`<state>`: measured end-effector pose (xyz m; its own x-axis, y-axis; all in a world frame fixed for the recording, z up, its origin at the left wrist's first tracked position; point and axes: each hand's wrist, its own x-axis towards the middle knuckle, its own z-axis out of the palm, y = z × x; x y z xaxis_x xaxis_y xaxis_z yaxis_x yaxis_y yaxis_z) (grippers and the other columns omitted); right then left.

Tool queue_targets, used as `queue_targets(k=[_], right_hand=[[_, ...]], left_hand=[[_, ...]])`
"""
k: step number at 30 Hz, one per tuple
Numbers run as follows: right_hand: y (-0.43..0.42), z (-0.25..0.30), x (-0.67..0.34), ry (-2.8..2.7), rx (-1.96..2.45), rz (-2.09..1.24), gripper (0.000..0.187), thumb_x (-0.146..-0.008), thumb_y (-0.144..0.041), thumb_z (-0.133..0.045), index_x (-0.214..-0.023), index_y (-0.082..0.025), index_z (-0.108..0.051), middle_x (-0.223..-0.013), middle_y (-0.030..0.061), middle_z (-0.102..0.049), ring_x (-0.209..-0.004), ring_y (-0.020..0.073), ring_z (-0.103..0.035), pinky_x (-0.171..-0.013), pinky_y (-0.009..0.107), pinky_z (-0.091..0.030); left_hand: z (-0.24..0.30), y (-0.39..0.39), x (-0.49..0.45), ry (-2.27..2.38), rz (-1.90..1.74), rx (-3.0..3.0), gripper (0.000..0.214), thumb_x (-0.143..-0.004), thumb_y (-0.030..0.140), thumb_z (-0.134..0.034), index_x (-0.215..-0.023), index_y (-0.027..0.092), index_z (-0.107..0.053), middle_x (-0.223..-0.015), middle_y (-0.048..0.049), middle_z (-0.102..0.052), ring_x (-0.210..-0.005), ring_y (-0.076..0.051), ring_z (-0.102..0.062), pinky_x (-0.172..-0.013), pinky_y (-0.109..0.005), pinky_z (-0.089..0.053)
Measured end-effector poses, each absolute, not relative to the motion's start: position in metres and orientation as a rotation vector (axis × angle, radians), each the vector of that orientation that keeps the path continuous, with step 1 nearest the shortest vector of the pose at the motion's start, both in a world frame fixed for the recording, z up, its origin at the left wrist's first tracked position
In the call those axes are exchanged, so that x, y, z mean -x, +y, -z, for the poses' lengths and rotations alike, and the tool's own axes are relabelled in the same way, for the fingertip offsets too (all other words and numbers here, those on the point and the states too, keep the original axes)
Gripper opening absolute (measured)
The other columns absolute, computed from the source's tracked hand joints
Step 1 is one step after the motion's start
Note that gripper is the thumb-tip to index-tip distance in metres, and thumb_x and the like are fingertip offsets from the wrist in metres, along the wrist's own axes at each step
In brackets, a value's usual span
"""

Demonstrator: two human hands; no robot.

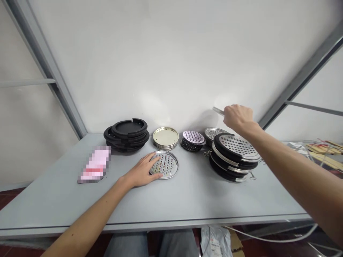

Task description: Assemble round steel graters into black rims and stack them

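Observation:
My left hand (144, 169) lies with spread fingers over the left side of a round silver disc (171, 165) full of holes, its thumb across the near part. Colored specks show through the holes. High on the right, my right hand (238, 116) is a closed fist around a thin, straight, pale metallic piece (218, 111). Only one end of that piece sticks out to the left, so its kind is unclear. Below the right hand stands a stack of black-rimmed round units (222, 162) with silver bands, topped by a perforated silver plate (238, 145).
Along the wall are stacked black rings (128, 128), gold-toned round lids (166, 135), a pink perforated disc (193, 137) on dark ones, and another perforated silver disc (213, 133). A blurred pink object (93, 164) lies left on the grey table (171, 203). Metal frame posts (59, 75) flank the table.

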<state>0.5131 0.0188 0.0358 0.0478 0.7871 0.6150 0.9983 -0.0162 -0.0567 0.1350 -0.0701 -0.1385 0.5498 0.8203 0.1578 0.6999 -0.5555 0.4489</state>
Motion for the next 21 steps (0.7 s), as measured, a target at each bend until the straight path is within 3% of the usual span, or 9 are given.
queue_targets(k=[3,6,9,14,18,21], right_hand=[[-0.015,-0.044,-0.487,-1.742,1.679,0.638,0.022,-0.09,-0.031,-0.049,-0.09,-0.016,-0.066,-0.088,0.017,-0.065,-0.083,0.0277,-0.06,-0.07,0.046,-0.046],[-0.049,-0.036,-0.455,-1.594,1.471,0.427,0.027,-0.093,-0.031,-0.043,-0.105,-0.017,-0.062,-0.104,0.016,-0.063,-0.09,0.026,-0.06,-0.076,0.044,-0.049],[-0.069,-0.013,-0.428,-1.524,1.329,-0.115,0.028,-0.091,-0.037,-0.047,-0.104,-0.018,-0.062,-0.095,0.0107,-0.066,-0.084,0.0221,-0.062,-0.075,0.039,-0.051],[-0.063,0.036,-0.398,-1.47,1.048,-1.117,0.032,-0.077,-0.047,-0.066,-0.089,-0.017,-0.065,-0.082,0.0056,-0.067,-0.075,0.0176,-0.062,-0.076,0.034,-0.051],[-0.042,0.074,-0.395,-1.27,0.994,-1.41,0.025,-0.07,-0.039,-0.074,-0.08,-0.019,-0.063,-0.071,0.0021,-0.063,-0.062,0.0133,-0.057,-0.069,0.03,-0.051],[-0.034,0.099,-0.404,-1.236,0.953,-1.546,0.024,-0.071,-0.035,-0.074,-0.085,-0.018,-0.064,-0.073,0.0022,-0.062,-0.061,0.0122,-0.056,-0.065,0.028,-0.051]], left_hand=[[0.137,-0.069,-0.136,1.261,-0.599,-2.459,0.066,-0.089,0.056,-0.05,-0.144,0.022,-0.037,-0.153,-0.0123,-0.03,-0.14,-0.032,-0.03,-0.114,-0.048,-0.028],[0.133,-0.069,-0.139,1.262,-0.747,-2.463,0.066,-0.091,0.053,-0.05,-0.145,0.021,-0.033,-0.151,-0.0128,-0.033,-0.139,-0.031,-0.032,-0.115,-0.047,-0.028],[0.128,-0.07,-0.141,1.247,-0.905,-2.453,0.074,-0.089,0.051,-0.055,-0.149,0.021,-0.024,-0.151,-0.013,-0.032,-0.139,-0.031,-0.031,-0.115,-0.048,-0.027],[0.128,-0.07,-0.14,1.262,-1.002,-2.406,0.109,-0.075,0.057,-0.069,-0.152,0.022,0.0,-0.156,-0.0162,-0.019,-0.142,-0.033,-0.026,-0.114,-0.048,-0.029],[0.13,-0.067,-0.137,1.367,-1.048,-2.374,0.118,-0.069,0.06,-0.074,-0.152,0.024,0.002,-0.157,-0.0159,-0.018,-0.144,-0.034,-0.02,-0.116,-0.049,-0.024],[0.129,-0.066,-0.136,1.404,-1.067,-2.353,0.115,-0.07,0.061,-0.073,-0.152,0.024,-0.002,-0.156,-0.0148,-0.022,-0.143,-0.032,-0.023,-0.116,-0.047,-0.026]])
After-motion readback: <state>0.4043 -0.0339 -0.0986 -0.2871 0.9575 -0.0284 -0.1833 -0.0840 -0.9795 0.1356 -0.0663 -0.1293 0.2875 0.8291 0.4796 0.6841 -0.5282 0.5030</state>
